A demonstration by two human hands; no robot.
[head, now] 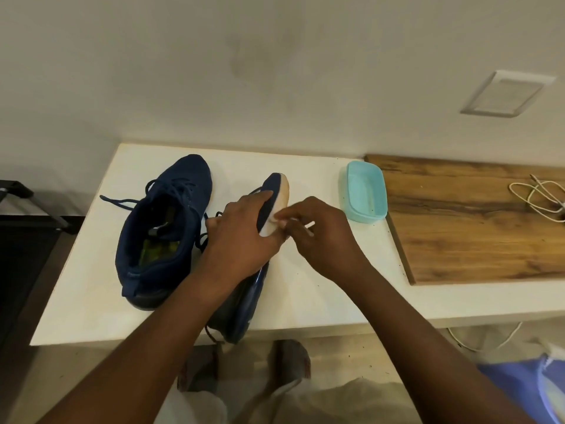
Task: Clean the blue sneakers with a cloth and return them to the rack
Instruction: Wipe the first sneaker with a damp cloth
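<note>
Wiping step: left hand [241,237] grips tipped dark-blue mesh sneaker [270,194] on flat white desk [305,301]. Right hand [324,240] pinches small white cloth [282,221], maybe tissue, against pale sole. Next: rub along sole, then do second blue sneaker [171,228].

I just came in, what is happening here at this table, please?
A person is cleaning blue sneakers on a white table. The left hand holds one sneaker tipped on its side, and the right hand pinches a small white cloth against its pale sole edge near the toe. The other sneaker stands upright to the left, untouched. A teal tub sits nearby. No rack is in view.
</note>
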